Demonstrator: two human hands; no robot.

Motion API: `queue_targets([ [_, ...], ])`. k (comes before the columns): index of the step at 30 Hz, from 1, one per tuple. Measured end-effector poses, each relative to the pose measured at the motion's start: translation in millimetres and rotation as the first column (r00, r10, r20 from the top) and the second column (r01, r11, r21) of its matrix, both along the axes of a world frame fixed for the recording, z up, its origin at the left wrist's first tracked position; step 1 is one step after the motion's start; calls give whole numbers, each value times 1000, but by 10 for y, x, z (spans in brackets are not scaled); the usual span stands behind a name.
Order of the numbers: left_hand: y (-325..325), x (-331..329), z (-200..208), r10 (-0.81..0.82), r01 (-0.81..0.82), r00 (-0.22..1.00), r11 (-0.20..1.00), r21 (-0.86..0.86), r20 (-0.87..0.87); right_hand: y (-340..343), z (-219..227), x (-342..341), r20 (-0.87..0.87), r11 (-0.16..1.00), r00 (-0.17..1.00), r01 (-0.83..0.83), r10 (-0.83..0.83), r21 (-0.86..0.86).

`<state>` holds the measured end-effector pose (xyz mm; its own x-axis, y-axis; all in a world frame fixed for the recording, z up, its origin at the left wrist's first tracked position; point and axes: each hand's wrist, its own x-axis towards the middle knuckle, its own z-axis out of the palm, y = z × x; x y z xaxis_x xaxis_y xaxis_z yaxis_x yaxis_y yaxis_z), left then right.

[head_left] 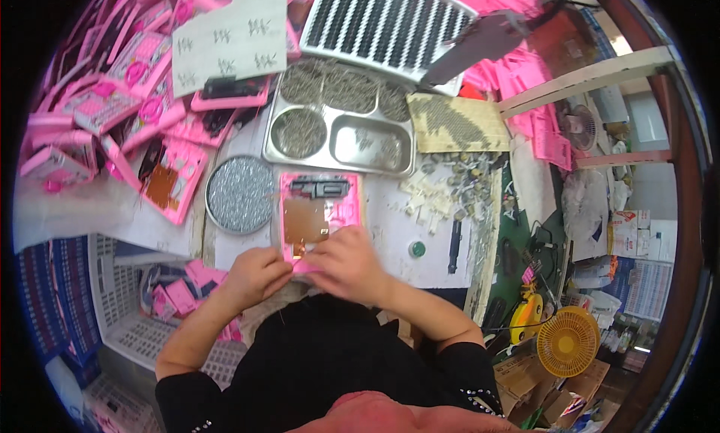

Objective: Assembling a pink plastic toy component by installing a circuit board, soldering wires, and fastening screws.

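Lying flat on the white table (390,208), near the round dish of silver bits (240,194), the pink toy case (319,215) is pinched at its near edge by the curled fingers of the left hand (256,274) and right hand (346,262).

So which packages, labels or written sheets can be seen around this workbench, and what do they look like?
White paper sheet with dark handwritten marks: top left, lying over the pink plastic cases.
White carton with red print: far right, boxy.
Brown cardboard boxes: lower right, beneath the round yellow fan.
No screens show.
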<state>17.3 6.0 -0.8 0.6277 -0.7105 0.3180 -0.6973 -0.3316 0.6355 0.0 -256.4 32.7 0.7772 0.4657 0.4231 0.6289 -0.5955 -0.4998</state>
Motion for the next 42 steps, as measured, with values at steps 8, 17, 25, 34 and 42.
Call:
queue_targets([
  [8,-40,92,14,-90,90,995,996,6,-34,-2240,350,2153,170,807,805,586,-569,-74],
  [17,-8,67,56,-53,57,991,998,27,-122,-1911,-143,3180,349,828,862,474,-368,-298],
  [25,10,34,97,-19,30,988,997,69,-154,-2289,-39,2784,-76,691,885,410,-459,596],
  [34,-48,47,66,-40,47,983,998,37,-180,-465,-5,-370,-524,845,802,469,-287,256],
  [42,-49,8,34,-17,21,986,999,25,-166,-190,-38,-295,-86,943,940,328,-332,-54],
])
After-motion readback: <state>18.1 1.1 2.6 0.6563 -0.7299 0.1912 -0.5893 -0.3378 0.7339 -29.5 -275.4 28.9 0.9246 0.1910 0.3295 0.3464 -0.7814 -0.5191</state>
